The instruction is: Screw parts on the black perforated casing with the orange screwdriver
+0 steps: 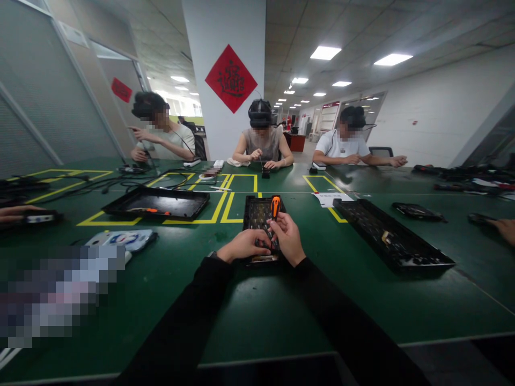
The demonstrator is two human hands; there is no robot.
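Note:
My right hand (288, 236) is closed around an orange-and-black screwdriver (276, 206), its handle pointing up and its tip hidden by my fingers. My left hand (245, 245) reaches in from the left, fingers curled and pressed together close to the right hand. What those fingers pinch, if anything, is too small and dark to make out. Both hands are over a narrow black tray (253, 202) with several small parts in it. A brownish strip (262, 259) lies at the tray's near end.
A wide black tray (177, 202) with orange-handled tools stands at the left, beside dark cables. To the right, a long black tray (406, 236) holds small pieces, near a paper sheet (328, 199). Three people sit across the green table (257, 316); other hands show at both sides.

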